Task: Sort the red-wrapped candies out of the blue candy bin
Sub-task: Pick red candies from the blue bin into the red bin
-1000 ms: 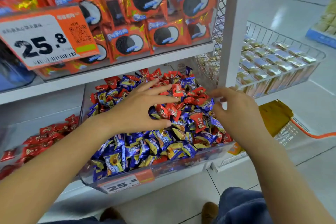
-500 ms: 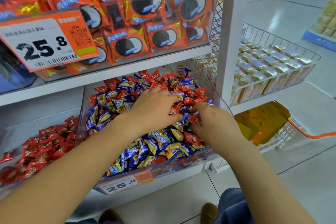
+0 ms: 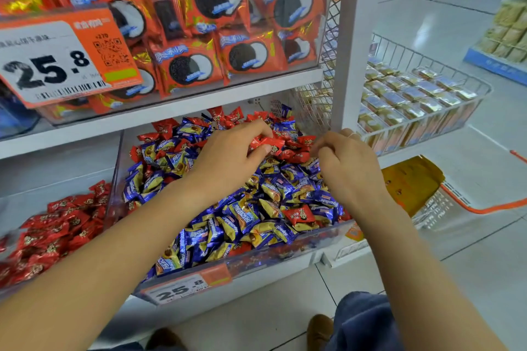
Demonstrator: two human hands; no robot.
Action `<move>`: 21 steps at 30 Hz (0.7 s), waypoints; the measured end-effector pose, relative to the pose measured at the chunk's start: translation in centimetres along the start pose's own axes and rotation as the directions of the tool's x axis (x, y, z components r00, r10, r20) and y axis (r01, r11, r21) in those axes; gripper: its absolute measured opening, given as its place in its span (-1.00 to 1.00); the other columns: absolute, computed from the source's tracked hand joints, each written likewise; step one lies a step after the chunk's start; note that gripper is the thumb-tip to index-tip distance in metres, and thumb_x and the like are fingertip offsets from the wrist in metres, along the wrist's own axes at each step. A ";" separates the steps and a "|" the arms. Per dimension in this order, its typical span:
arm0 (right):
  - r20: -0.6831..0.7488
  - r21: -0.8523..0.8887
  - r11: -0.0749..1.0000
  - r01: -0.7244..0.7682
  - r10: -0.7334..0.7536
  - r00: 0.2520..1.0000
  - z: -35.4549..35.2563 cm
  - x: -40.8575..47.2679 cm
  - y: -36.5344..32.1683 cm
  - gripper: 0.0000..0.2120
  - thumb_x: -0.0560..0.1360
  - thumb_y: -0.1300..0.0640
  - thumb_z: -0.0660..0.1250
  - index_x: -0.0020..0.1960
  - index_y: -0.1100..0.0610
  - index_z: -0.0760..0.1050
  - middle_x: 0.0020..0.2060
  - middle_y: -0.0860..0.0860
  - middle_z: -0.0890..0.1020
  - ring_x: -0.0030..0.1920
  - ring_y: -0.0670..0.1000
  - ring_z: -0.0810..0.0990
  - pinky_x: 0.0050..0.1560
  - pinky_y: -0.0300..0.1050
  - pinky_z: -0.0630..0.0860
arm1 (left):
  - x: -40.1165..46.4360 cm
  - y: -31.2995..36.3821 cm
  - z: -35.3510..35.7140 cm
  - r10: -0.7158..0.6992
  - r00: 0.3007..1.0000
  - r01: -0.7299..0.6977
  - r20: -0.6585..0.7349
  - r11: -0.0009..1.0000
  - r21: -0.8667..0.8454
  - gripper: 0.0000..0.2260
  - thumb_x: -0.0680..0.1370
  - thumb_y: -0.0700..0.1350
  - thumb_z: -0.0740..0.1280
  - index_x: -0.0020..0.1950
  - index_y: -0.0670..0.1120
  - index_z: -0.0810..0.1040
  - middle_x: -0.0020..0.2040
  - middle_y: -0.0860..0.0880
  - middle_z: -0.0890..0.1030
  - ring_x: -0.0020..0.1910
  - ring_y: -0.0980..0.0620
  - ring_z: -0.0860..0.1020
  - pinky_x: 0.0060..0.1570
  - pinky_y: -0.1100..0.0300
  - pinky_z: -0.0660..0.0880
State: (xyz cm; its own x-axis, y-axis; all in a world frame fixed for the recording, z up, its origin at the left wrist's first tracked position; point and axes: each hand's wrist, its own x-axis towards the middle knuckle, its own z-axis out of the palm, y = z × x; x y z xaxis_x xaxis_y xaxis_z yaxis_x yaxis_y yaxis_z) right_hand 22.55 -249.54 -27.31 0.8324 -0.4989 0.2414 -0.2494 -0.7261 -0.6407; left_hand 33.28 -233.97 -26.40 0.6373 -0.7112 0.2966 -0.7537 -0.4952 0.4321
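Nearest the wrists, the clear bin (image 3: 245,261) is mostly blue candies (image 3: 228,225), one stray red one (image 3: 298,215) just under the right forearm. Left hand (image 3: 228,155) pinches a red-wrapped candy (image 3: 271,142). Right hand (image 3: 346,164) is curled; can't tell if it's holding anything. More reds (image 3: 228,117) piled beyond both hands.
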 end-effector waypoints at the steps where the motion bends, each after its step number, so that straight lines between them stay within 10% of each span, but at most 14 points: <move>1: 0.001 -0.078 0.997 0.001 -0.001 1.000 0.2 0.2 0.1 -0.73 0.52 0.05 0.08 0.03 0.04 0.54 0.01 0.08 0.48 -0.14 0.11 0.47 -0.18 -0.08 0.35 | -0.1 0.1 -0.1 -0.002 1.000 0.002 -0.001 1.000 -0.016 -0.87 0.60 -0.04 0.25 0.13 0.03 0.49 0.04 0.08 0.58 -0.07 0.02 0.55 0.00 0.06 0.45; 8: 0.163 -0.410 0.900 0.148 -0.088 0.983 3.5 1.1 -0.3 -0.51 0.56 0.18 0.20 0.47 0.02 0.23 0.35 0.14 0.32 0.05 0.23 0.57 -0.03 0.05 0.51 | -1.2 -0.5 -0.8 -0.003 0.999 0.002 -0.039 0.999 -0.041 -0.96 0.58 -0.07 0.25 -0.01 -0.02 0.44 0.00 0.03 0.58 -0.17 0.18 0.50 -0.13 0.10 0.44; 13: 0.212 -0.418 0.906 0.069 0.023 0.977 4.2 2.5 -0.1 -0.34 0.57 -0.13 0.21 0.55 -0.08 -0.04 0.37 0.19 0.32 0.18 0.24 0.51 0.04 0.05 0.49 | -1.6 -1.1 -1.0 -0.041 0.999 0.041 0.000 0.999 -0.036 -0.92 0.57 -0.07 0.27 -0.07 -0.01 0.38 0.09 0.06 0.60 -0.51 0.29 0.37 -0.42 0.26 0.26; 21: 0.145 -0.454 0.890 0.042 0.027 0.989 5.3 3.1 -0.5 -0.41 0.54 -0.15 0.24 0.45 0.10 0.16 0.24 0.17 0.44 0.09 0.21 0.55 -0.17 -0.06 0.37 | -1.6 -0.9 -1.3 -0.053 0.998 0.054 0.029 0.998 -0.038 -0.93 0.57 -0.05 0.27 -0.06 0.01 0.38 0.06 0.10 0.59 -0.55 0.19 0.35 -0.45 0.30 0.24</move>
State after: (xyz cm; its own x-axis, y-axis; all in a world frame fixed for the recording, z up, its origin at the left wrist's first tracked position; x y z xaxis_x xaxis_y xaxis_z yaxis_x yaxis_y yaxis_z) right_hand 27.86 -248.22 -30.09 0.8883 -0.4445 0.1157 -0.4116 -0.8822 -0.2289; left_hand 33.17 -231.75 -26.18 0.6717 -0.6978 0.2485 -0.7112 -0.5137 0.4800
